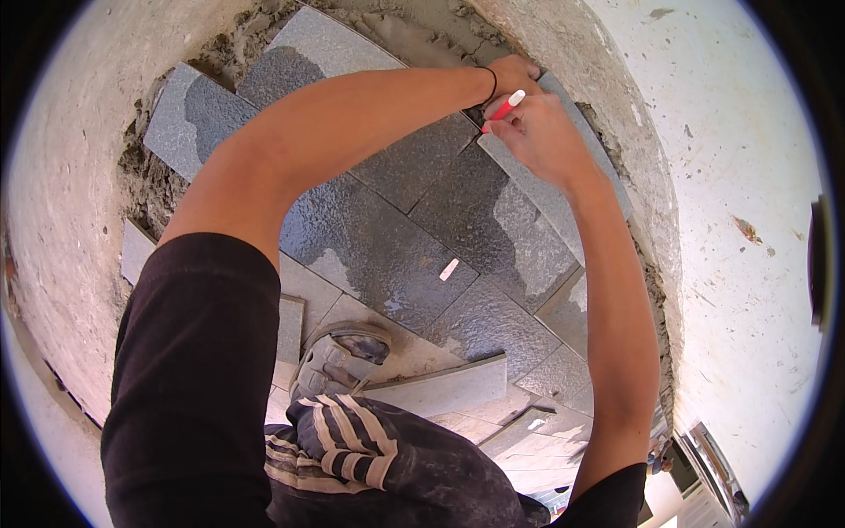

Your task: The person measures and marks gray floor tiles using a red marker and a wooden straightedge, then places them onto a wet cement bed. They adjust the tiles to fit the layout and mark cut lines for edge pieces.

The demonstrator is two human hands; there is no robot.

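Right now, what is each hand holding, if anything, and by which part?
The right hand holds a slim red-and-white marker by its red barrel; whether the left hand holds anything cannot be told.

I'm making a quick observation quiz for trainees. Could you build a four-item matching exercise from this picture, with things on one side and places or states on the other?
Things
1. red-and-white pen
2. black band
3. small pale piece
4. shoe

Places or states
A. lying on wet, dark tiling
B. grey, next to the striped trousers
C. held in the right hand
D. around the wrist of the left hand

Pairs: 1-C, 2-D, 3-A, 4-B
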